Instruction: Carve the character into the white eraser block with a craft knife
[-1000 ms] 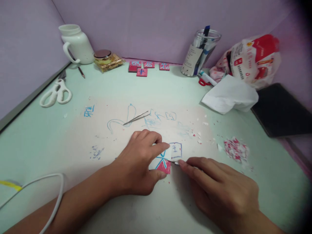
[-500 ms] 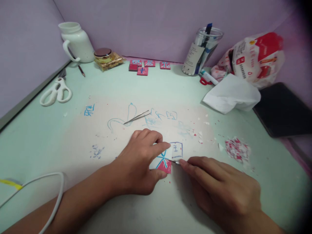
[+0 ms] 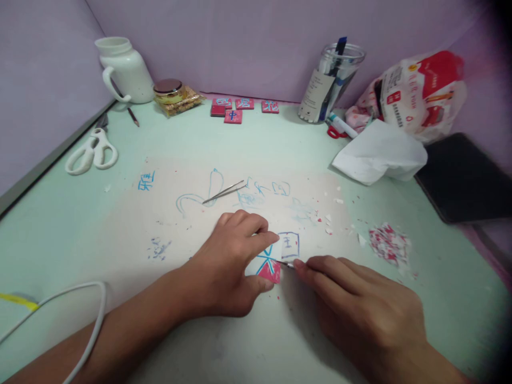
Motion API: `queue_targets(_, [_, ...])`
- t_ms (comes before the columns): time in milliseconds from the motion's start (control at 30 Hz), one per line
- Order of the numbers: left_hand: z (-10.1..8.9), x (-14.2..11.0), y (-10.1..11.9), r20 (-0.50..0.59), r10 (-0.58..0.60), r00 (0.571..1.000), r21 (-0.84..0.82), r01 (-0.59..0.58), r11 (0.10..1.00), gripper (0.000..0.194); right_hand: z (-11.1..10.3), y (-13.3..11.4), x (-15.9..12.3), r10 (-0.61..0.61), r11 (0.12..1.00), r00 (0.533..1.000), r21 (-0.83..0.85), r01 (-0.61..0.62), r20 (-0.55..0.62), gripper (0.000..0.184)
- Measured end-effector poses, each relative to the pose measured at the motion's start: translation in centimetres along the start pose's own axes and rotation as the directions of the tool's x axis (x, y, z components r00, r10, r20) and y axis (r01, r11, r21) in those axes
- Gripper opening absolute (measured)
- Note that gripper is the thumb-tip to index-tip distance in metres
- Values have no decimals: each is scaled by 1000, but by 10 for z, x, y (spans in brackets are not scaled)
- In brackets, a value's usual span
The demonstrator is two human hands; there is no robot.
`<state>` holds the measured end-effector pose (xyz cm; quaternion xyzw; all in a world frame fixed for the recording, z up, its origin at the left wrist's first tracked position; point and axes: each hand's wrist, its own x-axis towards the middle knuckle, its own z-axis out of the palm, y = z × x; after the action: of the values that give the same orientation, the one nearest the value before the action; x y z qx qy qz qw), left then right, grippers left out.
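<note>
My left hand (image 3: 230,264) pinches a small square tile (image 3: 267,265), red with white patches and blue pen lines, flat on the pale green table (image 3: 60,224). My right hand (image 3: 360,309) grips a thin metal carving tool (image 3: 286,264), and its tip touches the tile's right edge. Just above the tile a blue square with a character is drawn on the table (image 3: 288,245).
Metal tweezers (image 3: 224,192) lie behind my hands. Red and white shavings (image 3: 388,245) are piled at the right. White scissors (image 3: 93,152), a white jug (image 3: 124,69), several red tiles (image 3: 240,109), a pen jar (image 3: 331,85), a tissue (image 3: 380,154), a plastic bag (image 3: 420,96) and a black tablet (image 3: 464,178) ring the edges. A white cable (image 3: 76,298) crosses bottom left.
Both hands stay on the tile and tool with hardly any shift; the camera view moved slightly.
</note>
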<state>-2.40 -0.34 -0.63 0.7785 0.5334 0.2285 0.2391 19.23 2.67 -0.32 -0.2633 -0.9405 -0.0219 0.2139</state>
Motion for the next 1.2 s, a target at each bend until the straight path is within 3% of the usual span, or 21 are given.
queue_targets(233, [-1, 0, 0, 11, -6, 1000, 8, 6, 1000, 43, -10, -4, 13, -40, 998, 991, -35, 45, 130, 36])
queue_targets(467, [1, -1, 0, -5, 3, 1000, 12, -3, 1000, 43, -9, 4, 16, 3, 998, 975, 58, -16, 221, 40])
queue_targets(600, [0, -1, 0, 1, -2, 1000, 15, 2, 1000, 45, -7, 12, 16, 62, 972, 958, 200, -122, 282, 39])
queue_targets(733, [0, 0, 0, 20, -6, 1000, 12, 5, 1000, 46, -5, 18, 19, 122, 892, 919, 365, -267, 375, 35])
queue_targets(967, [0, 0, 0, 14, -4, 1000, 11, 4, 1000, 47, -9, 26, 24, 137, 786, 868, 480, -388, 477, 21])
queue_targets(1067, [-1, 0, 0, 23, -12, 1000, 11, 12, 1000, 46, -11, 28, 20, 127, 773, 882, 512, -375, 454, 23])
queue_targets(1200, [-1, 2, 0, 32, -22, 999, 19, 21, 1000, 45, -10, 23, 11, 139, 906, 956, 356, -228, 257, 27])
